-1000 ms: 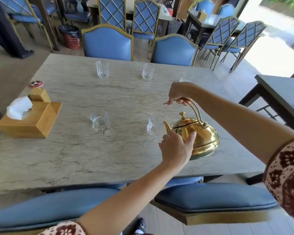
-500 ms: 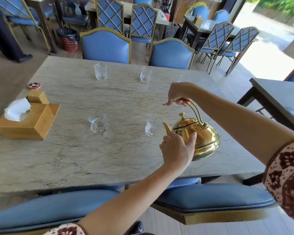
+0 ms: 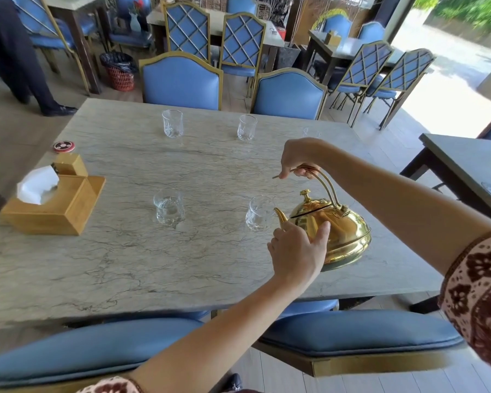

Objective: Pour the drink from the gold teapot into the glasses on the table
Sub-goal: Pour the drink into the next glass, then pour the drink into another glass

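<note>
The right hand [image 3: 299, 160] is closed round the top of the handle of the teapot [image 3: 335, 231], which is tipped with its spout close against the rim of the nearer right glass [image 3: 259, 213], over the near right part of the desk [image 3: 125, 265]. The left hand [image 3: 296, 251] rests half open against the pot's near side, fingers spread on the brass, steadying it rather than gripping. The lid is gaping a little.

I count five glasses: two in the near row, three along the far edge, the rightmost far glass [image 3: 311, 132] mostly hidden behind the right wrist. The near left glass [image 3: 168, 207] looks to have clear liquid in it, so I'd judge that one done. The glass at the spout looks to be the one in hand; whether anything is flowing I cannot tell. The far left glass [image 3: 172, 123] and far middle glass [image 3: 247, 128] look empty, so most of the job is left.

One teapot, one tissue box [image 3: 54, 205] at the left edge.
</note>
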